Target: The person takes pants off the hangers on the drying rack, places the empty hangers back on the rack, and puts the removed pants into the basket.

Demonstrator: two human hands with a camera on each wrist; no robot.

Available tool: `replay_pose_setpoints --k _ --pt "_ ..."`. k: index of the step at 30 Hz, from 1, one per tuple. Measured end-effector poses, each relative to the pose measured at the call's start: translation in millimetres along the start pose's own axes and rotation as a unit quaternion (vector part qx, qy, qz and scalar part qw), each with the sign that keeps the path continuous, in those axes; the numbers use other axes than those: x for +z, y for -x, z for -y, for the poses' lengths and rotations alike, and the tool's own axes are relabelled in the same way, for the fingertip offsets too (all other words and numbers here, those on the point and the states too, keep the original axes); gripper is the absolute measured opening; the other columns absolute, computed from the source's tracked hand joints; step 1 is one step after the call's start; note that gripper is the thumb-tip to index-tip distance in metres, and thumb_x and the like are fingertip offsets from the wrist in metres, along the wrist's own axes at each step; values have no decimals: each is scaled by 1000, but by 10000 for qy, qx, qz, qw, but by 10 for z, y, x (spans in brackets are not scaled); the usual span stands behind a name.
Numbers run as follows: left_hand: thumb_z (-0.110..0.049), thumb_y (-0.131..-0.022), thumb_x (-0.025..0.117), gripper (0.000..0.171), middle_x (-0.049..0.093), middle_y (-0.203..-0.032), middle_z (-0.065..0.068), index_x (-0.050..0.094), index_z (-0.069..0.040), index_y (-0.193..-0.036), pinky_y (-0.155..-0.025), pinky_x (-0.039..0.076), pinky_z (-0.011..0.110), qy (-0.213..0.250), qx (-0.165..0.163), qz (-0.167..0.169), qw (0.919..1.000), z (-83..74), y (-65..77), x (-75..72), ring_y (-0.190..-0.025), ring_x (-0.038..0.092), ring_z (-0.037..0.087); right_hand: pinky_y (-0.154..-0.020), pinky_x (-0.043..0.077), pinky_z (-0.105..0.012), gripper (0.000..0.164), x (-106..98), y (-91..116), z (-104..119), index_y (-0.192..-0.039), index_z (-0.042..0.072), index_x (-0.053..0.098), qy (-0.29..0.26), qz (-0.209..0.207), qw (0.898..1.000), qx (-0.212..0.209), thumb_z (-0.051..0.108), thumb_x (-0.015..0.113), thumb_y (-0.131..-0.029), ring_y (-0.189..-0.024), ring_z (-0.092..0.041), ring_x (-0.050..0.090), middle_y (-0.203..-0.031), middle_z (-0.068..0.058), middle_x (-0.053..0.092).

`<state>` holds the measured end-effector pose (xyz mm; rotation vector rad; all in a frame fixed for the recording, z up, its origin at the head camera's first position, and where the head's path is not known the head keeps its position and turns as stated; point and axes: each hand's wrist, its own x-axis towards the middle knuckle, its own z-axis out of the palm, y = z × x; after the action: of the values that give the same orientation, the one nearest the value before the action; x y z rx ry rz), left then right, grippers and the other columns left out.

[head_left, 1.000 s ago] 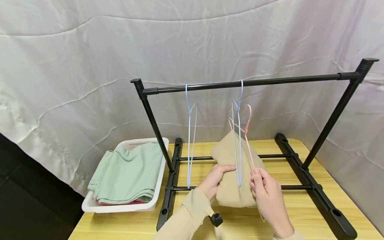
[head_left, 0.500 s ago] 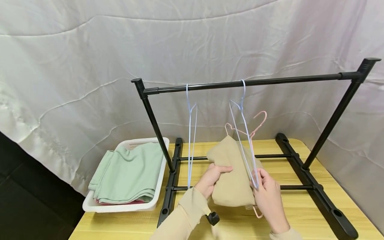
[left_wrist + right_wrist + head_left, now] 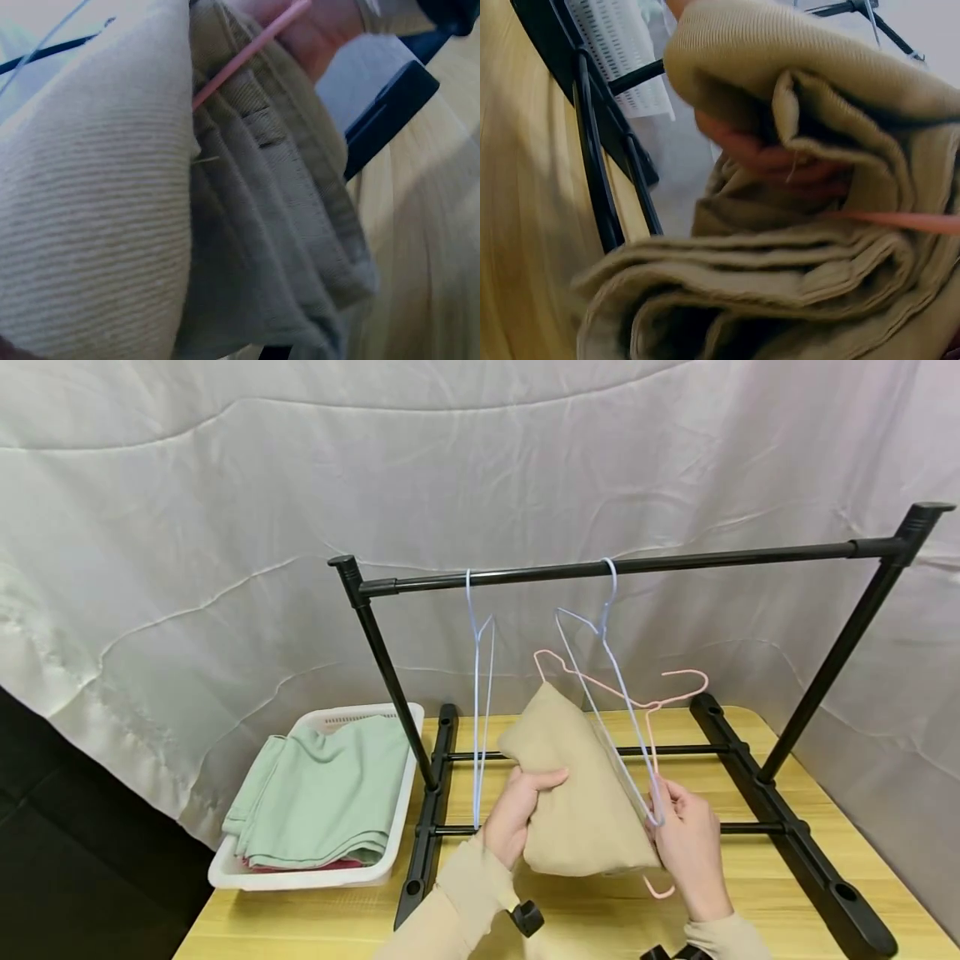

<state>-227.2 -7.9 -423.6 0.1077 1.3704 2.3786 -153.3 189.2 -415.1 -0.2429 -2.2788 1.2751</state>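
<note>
A folded beige garment (image 3: 577, 793) slants above the table, held by my left hand (image 3: 513, 814), whose thumb lies over its front face. In the right wrist view, the left hand's fingers (image 3: 780, 159) reach inside the fold. Through the garment runs a pink hanger (image 3: 654, 705), its hook pointing right. At the garment's right edge, my right hand (image 3: 690, 843) grips the hanger's side. Between its layers, the left wrist view shows the pink hanger's rod (image 3: 251, 49). A blue hanger (image 3: 604, 627) on the rail overlaps the garment and the right hand's fingers.
The black rack's top rail (image 3: 697, 562) spans above the hands; its base bars (image 3: 750, 828) cross the wooden table (image 3: 300, 927). Another blue hanger (image 3: 476, 693) hangs at left. A white basket (image 3: 315, 882) with folded green cloth (image 3: 322, 802) stands left of the rack.
The pink hanger has tilted, its hook swinging right and down. The right hand has shifted right, and the garment has tilted with its top leftward. The nearer blue hanger has swung.
</note>
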Motion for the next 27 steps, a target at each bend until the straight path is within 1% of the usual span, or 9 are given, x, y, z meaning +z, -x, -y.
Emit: replay_pose_setpoints --k 3,5,10,13,16,19,22,24,27 --pt "-11 -96 73 33 74 -116 3 61 -12 -127 -91 63 33 246 79 80 9996 -2 91 -41 -103 76 18 -51 37 -27 45 40 -12 -62 -71 6 64 -81 -176 9994 -282 24 57 -112 -47 -7 46 -51 9 53" --pt "-12 -96 73 37 72 -119 4 58 -12 -130 -93 62 34 288 139 1 9995 3 141 -76 -106 75 18 -54 37 -26 46 61 -17 -95 -68 7 62 -31 -217 9992 -348 23 59 -111 -48 -6 46 -51 11 51" --pt "-13 -96 73 43 70 -122 5 54 -10 -135 -96 61 35 170 50 -236 9996 13 258 -176 -108 73 20 -57 38 -24 46 83 -25 -170 -72 4 63 -197 -110 9997 40 26 59 -112 -50 -6 47 -54 10 51" --pt "-14 -95 74 46 69 -119 5 51 -10 -135 -93 61 34 -69 -30 -372 9993 8 325 -242 -105 72 19 -54 39 -24 45 85 -22 -194 -75 3 64 -349 -55 9990 285 29 60 -112 -50 -7 48 -55 8 53" --pt "-13 -94 75 51 68 -113 3 46 -12 -136 -88 60 31 -296 -23 -545 9981 -2 383 -297 -98 71 16 -53 39 -25 44 93 -19 -194 -76 5 66 -365 -57 9985 397 30 61 -111 -49 -8 48 -54 7 53" --pt "-13 -93 77 49 71 -105 0 46 -12 -131 -83 61 29 -414 -97 -746 9963 -12 431 -335 -90 73 13 -54 39 -27 41 107 -19 -178 -77 7 67 -472 -37 9974 543 31 62 -110 -48 -10 48 -53 8 52" --pt "-13 -92 79 41 74 -96 -1 52 -11 -122 -78 62 29 -461 -115 -912 9947 -18 466 -370 -83 75 12 -52 40 -27 43 118 -19 -163 -77 5 66 -711 61 9948 722 33 62 -110 -46 -11 47 -52 8 51" --pt "-10 -92 78 37 75 -95 0 54 -9 -119 -78 63 29 -449 -17 -879 9951 -17 478 -404 -83 76 12 -51 40 -27 44 122 -19 -153 -78 5 66 -728 128 9943 768 35 61 -110 -47 -10 48 -53 8 51" --pt "-8 -93 76 32 75 -95 -1 56 -8 -117 -79 63 29 -459 164 -752 9960 -13 489 -464 -84 76 12 -48 39 -28 48 125 -17 -149 -77 6 64 -502 228 9961 690 37 56 -112 -46 -11 47 -52 8 50"
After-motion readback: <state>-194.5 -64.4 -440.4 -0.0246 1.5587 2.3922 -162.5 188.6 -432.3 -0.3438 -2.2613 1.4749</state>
